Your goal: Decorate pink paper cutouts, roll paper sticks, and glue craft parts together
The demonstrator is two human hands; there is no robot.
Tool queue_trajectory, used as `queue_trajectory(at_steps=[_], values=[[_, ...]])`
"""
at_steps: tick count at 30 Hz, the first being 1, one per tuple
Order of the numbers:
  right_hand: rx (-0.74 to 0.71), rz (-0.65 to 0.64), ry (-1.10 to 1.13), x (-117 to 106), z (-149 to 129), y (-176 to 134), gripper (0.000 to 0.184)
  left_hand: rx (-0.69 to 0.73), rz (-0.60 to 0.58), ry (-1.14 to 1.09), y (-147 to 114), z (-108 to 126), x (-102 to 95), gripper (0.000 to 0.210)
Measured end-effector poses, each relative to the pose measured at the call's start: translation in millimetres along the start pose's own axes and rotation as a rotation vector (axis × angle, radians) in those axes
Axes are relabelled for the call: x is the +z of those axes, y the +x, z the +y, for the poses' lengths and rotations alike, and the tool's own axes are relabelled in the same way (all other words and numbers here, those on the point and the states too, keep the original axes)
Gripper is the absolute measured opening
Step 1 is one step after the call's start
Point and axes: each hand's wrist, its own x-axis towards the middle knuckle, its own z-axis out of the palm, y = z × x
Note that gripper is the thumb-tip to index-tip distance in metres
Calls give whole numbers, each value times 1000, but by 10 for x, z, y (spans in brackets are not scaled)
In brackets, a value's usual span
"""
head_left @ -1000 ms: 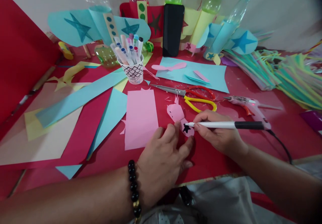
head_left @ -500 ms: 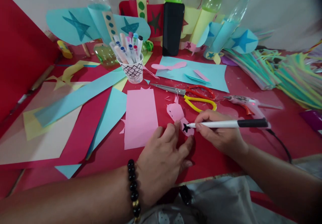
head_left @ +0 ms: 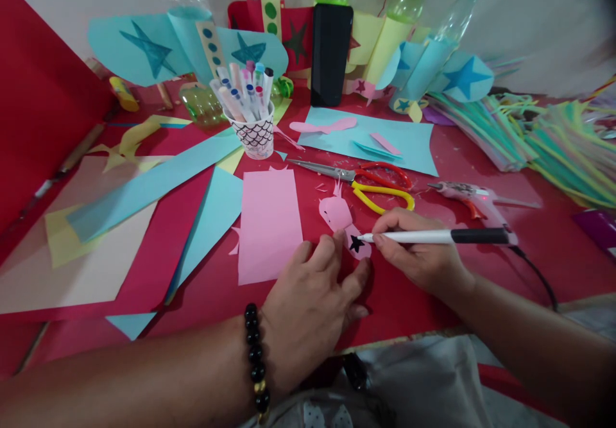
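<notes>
My left hand (head_left: 310,296) rests on the red table and pins a small pink paper cutout (head_left: 335,211) with its fingertips. A solid black star (head_left: 355,244) is drawn on the cutout's near end. In my right hand (head_left: 423,258) is a white marker (head_left: 421,237) with a black cap on its back end. Its tip is at the star's right side; contact with the paper is too fine to tell. Just beyond the hands lie scissors (head_left: 382,197) with one red and one yellow handle. Left of the cutout is a pink paper sheet (head_left: 269,222).
A patterned cup (head_left: 255,139) holds several markers. Coloured paper strips (head_left: 158,184) overlap at left. A pink glue gun (head_left: 474,197) with a cord lies at right, near pipe cleaners (head_left: 486,126). A black phone (head_left: 332,56) stands before decorated bottles (head_left: 404,4).
The marker has shifted very slightly left and right about the star, its tip now a little to the right. My left hand stays in place on the cutout.
</notes>
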Motion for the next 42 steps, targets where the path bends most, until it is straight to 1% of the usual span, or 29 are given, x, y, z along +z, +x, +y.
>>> queue_trajectory(at_steps=[5,11,21,28,36,42], values=[[-1,65,45,-24,-3,-21,7,-3,-6,-11,0,-5,-9,53],[-1,44,58,-38,5,-17,9,-1,-8,-2,6,1,-2,54],[-48,5,69,-32,-5,-4,10,-4,-7,5,6,-1,-9,55],[-25,32,66,-38,13,-13,10,2,2,6,1,-1,5,56],[-54,21,85,-29,13,-10,10,-1,10,20,3,2,3,55],[-52,33,42,-28,-9,-15,8,5,1,2,10,-2,0,55]])
